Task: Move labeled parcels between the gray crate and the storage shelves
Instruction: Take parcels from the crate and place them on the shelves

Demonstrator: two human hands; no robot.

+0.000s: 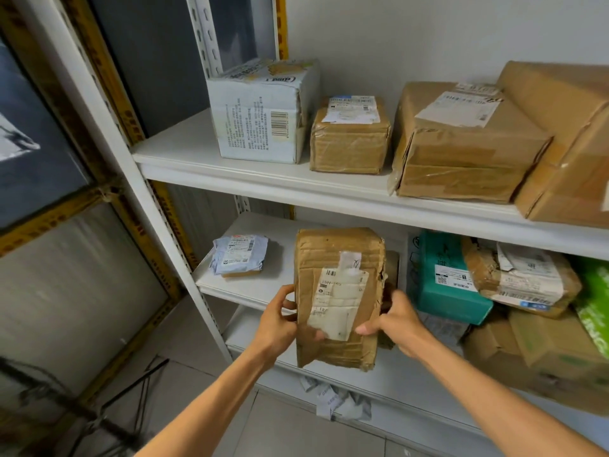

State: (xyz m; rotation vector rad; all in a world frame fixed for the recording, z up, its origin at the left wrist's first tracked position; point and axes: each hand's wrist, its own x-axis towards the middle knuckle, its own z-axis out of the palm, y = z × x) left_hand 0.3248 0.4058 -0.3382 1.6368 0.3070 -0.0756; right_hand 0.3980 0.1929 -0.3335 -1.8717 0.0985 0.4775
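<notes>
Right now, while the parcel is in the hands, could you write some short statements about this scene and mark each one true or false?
1. The left hand and the right hand both grip the brown parcel. True.
2. The brown parcel has no label. False: a white label covers part of its front.
3. The white printed box stands at the left end of the upper shelf. True.
4. The teal box lies on the upper shelf. False: it lies on the shelf below, to the right of the brown parcel.
</notes>
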